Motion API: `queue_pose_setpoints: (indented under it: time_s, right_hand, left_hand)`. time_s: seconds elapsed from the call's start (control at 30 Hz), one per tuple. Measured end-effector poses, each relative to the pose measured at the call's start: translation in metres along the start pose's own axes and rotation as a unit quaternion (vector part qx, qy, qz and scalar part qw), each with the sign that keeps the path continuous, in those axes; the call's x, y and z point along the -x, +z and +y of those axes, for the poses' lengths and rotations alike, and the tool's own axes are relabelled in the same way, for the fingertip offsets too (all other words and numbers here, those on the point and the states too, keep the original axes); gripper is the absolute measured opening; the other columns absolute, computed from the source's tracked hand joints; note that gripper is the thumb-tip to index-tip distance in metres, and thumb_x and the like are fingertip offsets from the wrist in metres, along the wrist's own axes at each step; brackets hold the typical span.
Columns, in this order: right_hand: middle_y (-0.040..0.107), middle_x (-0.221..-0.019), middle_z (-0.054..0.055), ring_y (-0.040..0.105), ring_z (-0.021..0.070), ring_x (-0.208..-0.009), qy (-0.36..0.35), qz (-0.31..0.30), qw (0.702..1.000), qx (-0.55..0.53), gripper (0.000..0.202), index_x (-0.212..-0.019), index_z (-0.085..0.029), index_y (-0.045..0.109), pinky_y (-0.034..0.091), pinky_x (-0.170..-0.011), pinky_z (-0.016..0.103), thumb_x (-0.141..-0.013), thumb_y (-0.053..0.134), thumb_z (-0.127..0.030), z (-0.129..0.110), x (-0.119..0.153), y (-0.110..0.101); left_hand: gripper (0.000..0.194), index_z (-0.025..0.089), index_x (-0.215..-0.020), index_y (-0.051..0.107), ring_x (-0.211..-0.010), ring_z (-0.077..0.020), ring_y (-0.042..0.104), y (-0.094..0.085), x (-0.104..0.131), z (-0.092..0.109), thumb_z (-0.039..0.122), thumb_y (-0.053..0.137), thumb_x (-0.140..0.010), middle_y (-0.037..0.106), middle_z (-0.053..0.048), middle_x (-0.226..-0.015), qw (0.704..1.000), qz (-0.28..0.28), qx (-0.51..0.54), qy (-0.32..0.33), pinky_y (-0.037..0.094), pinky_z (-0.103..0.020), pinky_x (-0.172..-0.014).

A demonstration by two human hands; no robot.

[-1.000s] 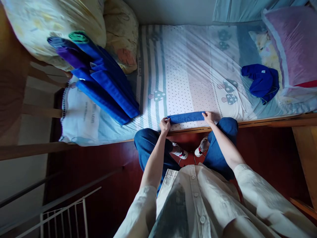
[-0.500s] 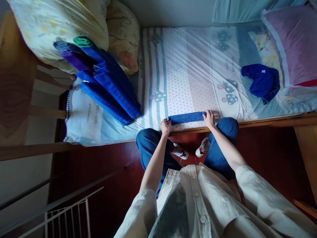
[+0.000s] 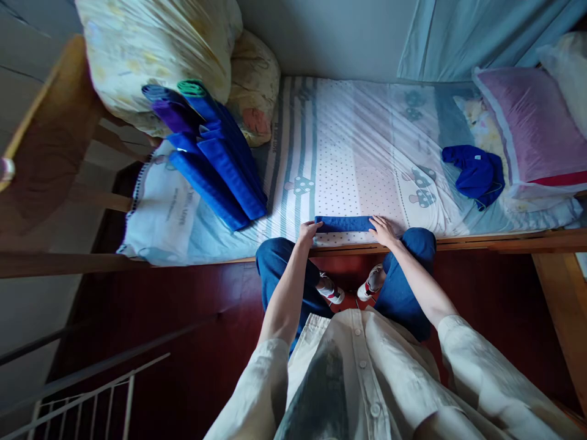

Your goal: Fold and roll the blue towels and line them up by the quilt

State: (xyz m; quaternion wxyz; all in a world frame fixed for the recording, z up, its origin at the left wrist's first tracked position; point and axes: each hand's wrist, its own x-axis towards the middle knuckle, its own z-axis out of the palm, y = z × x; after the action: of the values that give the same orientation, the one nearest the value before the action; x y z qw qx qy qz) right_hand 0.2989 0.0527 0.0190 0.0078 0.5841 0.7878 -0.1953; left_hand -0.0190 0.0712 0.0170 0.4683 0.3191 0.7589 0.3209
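the folded blue cloth strip (image 3: pixel 343 224) lies on the patterned bed sheet (image 3: pixel 376 183) at the front edge of the bed, between the two hands and parallel to the wooden bed rail (image 3: pixel 468 242). the left hand (image 3: pixel 310 232) is at the strip's left end, with thumb and fingers narrowed on it in what looks like a light pinch. the right hand (image 3: pixel 383 231) is at the right end, fingers spread and resting over the cloth; whether the thumb grips beneath cannot be told.

step in hand, as judged: squaring and smoothing the narrow fold. the next move calls for even pressure at both ends, edges kept aligned, before any further fold or roll; lifting one end alone could let the layers slip.

adjacent items: a bundle of folded blue cloths (image 3: pixel 229 177) lies to the left on the bed; a crumpled blue garment (image 3: pixel 474 174) lies to the right, near the mauve pillow (image 3: pixel 532 122).
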Motion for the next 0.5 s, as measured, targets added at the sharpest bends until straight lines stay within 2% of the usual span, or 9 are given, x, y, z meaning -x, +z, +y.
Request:
queue_pose_setpoints:
  time_s: [0.13, 0.2, 0.3, 0.37, 0.43, 0.5]
  right_hand:
    - [0.050, -0.160, 0.019, 0.047, 0.0320, -0.150, -0.031, 0.042, 0.998, -0.047, 0.068, -0.153, -0.014, 0.053, 0.039, -0.124, 0.049, -0.092, 0.071, -0.038, -0.012, -0.022, -0.026]
    - [0.049, -0.160, 0.020, 0.046, 0.0327, -0.150, -0.059, 0.062, 0.993, -0.077, 0.083, -0.156, -0.013, 0.048, 0.039, -0.124, 0.048, -0.084, 0.079, -0.041, -0.031, -0.039, -0.046]
    - [0.055, -0.155, 0.019, 0.051, 0.0336, -0.145, -0.098, 0.053, 0.985, -0.131, 0.099, -0.156, -0.016, 0.048, 0.043, -0.120, 0.046, -0.070, 0.091, -0.040, -0.071, -0.067, -0.078]
    - [0.066, -0.142, 0.014, 0.062, 0.0325, -0.131, -0.124, 0.023, 0.976, -0.178, 0.092, -0.147, -0.018, 0.058, 0.050, -0.111, 0.043, -0.064, 0.093, -0.035, -0.100, -0.083, -0.098]
    - [0.077, -0.116, 0.007, 0.071, 0.0290, -0.110, -0.144, -0.007, 0.965, -0.221, 0.068, -0.126, -0.017, 0.072, 0.056, -0.095, 0.037, -0.063, 0.091, -0.032, -0.126, -0.094, -0.112]
    - [0.077, -0.091, 0.001, 0.072, 0.0246, -0.092, -0.151, -0.015, 0.955, -0.257, 0.043, -0.102, -0.014, 0.077, 0.055, -0.081, 0.031, -0.064, 0.087, -0.032, -0.150, -0.101, -0.122]
  left_hand:
    - [0.034, 0.015, -0.104, 0.072, -0.087, -0.0191, 0.072, 0.002, 0.009, 0.018, 0.025, 0.078, -0.072, 0.073, -0.004, -0.084, 0.997, -0.031, 0.074, -0.005, 0.058, -0.030, -0.077]
    - [0.036, 0.014, -0.103, 0.072, -0.084, -0.0179, 0.072, 0.002, 0.017, 0.033, 0.022, 0.078, -0.069, 0.073, -0.005, -0.091, 0.991, -0.055, 0.114, 0.039, 0.059, -0.030, -0.077]
    - [0.033, 0.014, -0.099, 0.074, -0.083, -0.0184, 0.071, -0.002, 0.028, 0.058, 0.018, 0.078, -0.066, 0.074, -0.006, -0.097, 0.977, -0.079, 0.125, 0.150, 0.059, -0.032, -0.081]
    - [0.030, 0.014, -0.098, 0.076, -0.090, -0.0205, 0.071, -0.009, 0.036, 0.076, 0.016, 0.077, -0.067, 0.075, -0.007, -0.101, 0.963, -0.085, 0.106, 0.232, 0.058, -0.035, -0.088]
    - [0.028, 0.015, -0.099, 0.077, -0.098, -0.0225, 0.070, -0.018, 0.041, 0.093, 0.015, 0.076, -0.071, 0.075, -0.009, -0.104, 0.946, -0.077, 0.075, 0.306, 0.056, -0.038, -0.095]
    - [0.027, 0.016, -0.100, 0.078, -0.103, -0.0236, 0.068, -0.032, 0.044, 0.105, 0.017, 0.076, -0.074, 0.074, -0.009, -0.106, 0.929, -0.060, 0.053, 0.361, 0.055, -0.040, -0.100]
